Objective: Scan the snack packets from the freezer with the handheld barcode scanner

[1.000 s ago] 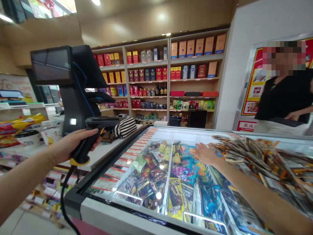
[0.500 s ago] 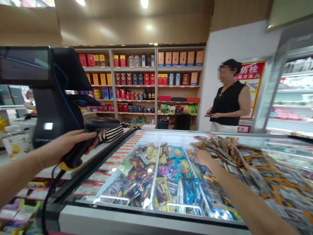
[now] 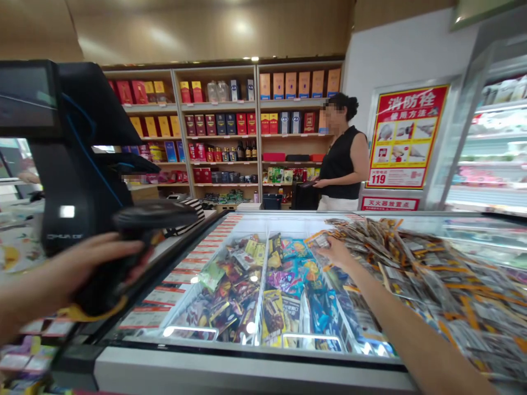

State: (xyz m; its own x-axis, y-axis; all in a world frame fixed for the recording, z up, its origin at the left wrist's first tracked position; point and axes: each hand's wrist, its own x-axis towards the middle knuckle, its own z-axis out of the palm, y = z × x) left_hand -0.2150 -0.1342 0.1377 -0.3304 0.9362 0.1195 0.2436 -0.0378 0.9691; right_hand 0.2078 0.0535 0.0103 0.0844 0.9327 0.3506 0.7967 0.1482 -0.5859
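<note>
Packet, flat, orange-edged, pinched in right grip; left grip clasps curved black scanner.

head-worn view, from behind and above the near edge of the freezer, facing forward and down across its top, that edge close below, wall shelves well beyond the far edge

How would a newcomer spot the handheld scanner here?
Find the black checkout terminal at the far left. In front of its base, the left hand grips the barcode scanner, set apart from the terminal by its pistol shape and yellow-trimmed handle end.
</note>
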